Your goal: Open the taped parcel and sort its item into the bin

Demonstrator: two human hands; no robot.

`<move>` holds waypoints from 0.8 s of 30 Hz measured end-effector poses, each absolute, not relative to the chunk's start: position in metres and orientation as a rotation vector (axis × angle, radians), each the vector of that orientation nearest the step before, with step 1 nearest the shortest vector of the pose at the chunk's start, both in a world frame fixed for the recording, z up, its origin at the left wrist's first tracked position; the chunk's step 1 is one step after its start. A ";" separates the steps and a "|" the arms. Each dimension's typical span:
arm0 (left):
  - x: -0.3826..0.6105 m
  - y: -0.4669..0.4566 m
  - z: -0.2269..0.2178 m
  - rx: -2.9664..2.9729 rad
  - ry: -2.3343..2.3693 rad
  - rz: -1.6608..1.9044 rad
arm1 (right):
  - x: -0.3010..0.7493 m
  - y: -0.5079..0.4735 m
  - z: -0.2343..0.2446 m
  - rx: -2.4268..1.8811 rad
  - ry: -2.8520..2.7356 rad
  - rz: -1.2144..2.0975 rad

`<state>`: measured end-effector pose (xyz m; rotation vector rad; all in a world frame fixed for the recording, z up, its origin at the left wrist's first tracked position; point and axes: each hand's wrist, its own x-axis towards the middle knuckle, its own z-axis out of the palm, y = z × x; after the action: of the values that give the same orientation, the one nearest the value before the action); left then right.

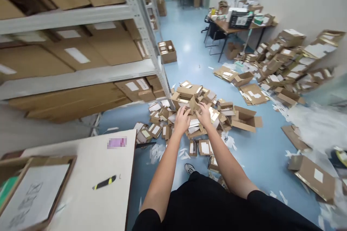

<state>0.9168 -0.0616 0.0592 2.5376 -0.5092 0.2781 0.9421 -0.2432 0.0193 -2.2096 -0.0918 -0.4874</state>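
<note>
An open cardboard box (178, 97) is in front of me, above a heap of smaller boxes and flattened cardboard. My left hand (182, 119) is at its near side, fingers curled against the cardboard. At the right side, my right hand (204, 115) has its fingers bent around a raised flap (193, 104); the fingertips are partly hidden. Beneath and around both hands lie several small cartons with white labels, among them a labelled carton (205, 147). To the right of the heap sits another open box (245, 119) with its flaps spread.
A white table (108, 166) at my left bears a utility knife (105, 182) and an open carton (40, 162). Metal shelves (119, 70) full of boxes stand behind it. Piled cartons (282, 57) line the right wall. Paper scraps and plastic wrap (311, 122) litter the blue floor.
</note>
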 end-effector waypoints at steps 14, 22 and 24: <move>0.714 0.180 0.057 2.615 0.607 0.586 | 0.864 0.057 0.040 -1.921 -1.123 -0.004; 0.468 0.242 0.056 2.428 1.308 0.886 | 0.686 0.184 0.036 -1.692 -1.677 0.273; 0.409 0.243 0.055 2.360 1.452 0.945 | 0.630 0.203 0.032 -1.624 -1.797 0.328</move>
<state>0.4093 0.2426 0.0553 2.3595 1.4522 0.9449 0.6304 0.2027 0.0316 -1.6240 -1.7971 0.3281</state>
